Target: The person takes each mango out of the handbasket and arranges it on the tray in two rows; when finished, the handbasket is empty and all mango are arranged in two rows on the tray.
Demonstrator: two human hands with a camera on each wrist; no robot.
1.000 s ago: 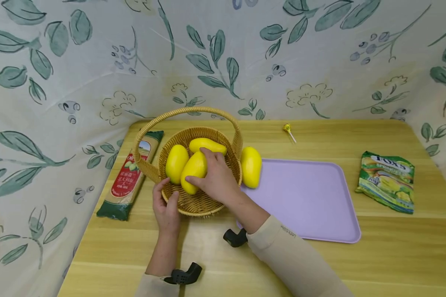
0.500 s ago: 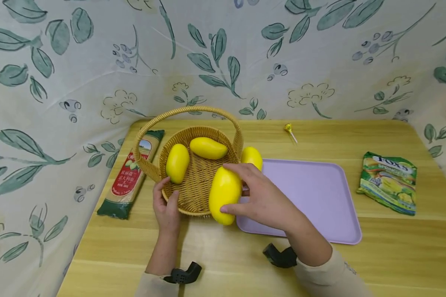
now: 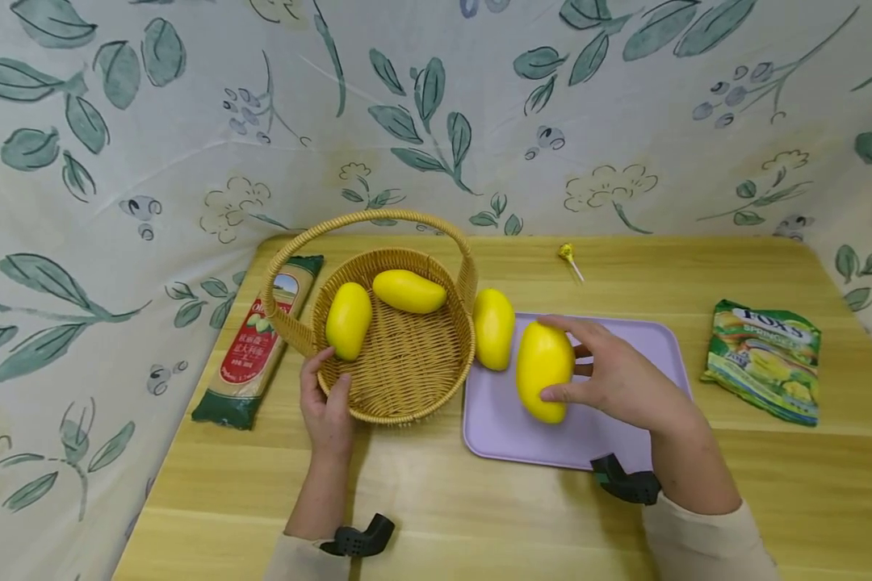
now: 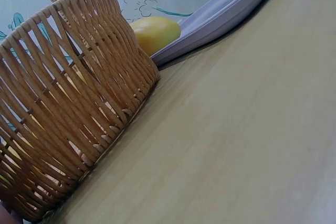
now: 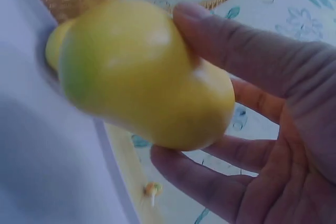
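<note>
My right hand (image 3: 625,383) holds a yellow mango (image 3: 545,371) between thumb and fingers, raised above the lilac tray (image 3: 494,436). In the right wrist view a greenish patch shows on the held mango (image 5: 142,72). My left hand (image 3: 329,411) grips the near-left rim of the wicker basket (image 3: 407,415), its thumb at the rim. Inside the basket lie two mangoes, one upright along the left wall (image 3: 349,321) and one crosswise at the back (image 3: 409,291). Another mango (image 3: 494,329) rests at the tray's left edge, beside the basket.
Left of the basket lies a pasta packet (image 3: 250,355). A lollipop (image 3: 569,260) sits near the table's back edge. Right of the tray is a green Fox's candy bag (image 3: 763,363). The basket's tall handle (image 3: 371,215) arches over it.
My right hand has lifted one mango out of the basket and carried it rightward over the tray. My left hand has stayed at the basket rim.
</note>
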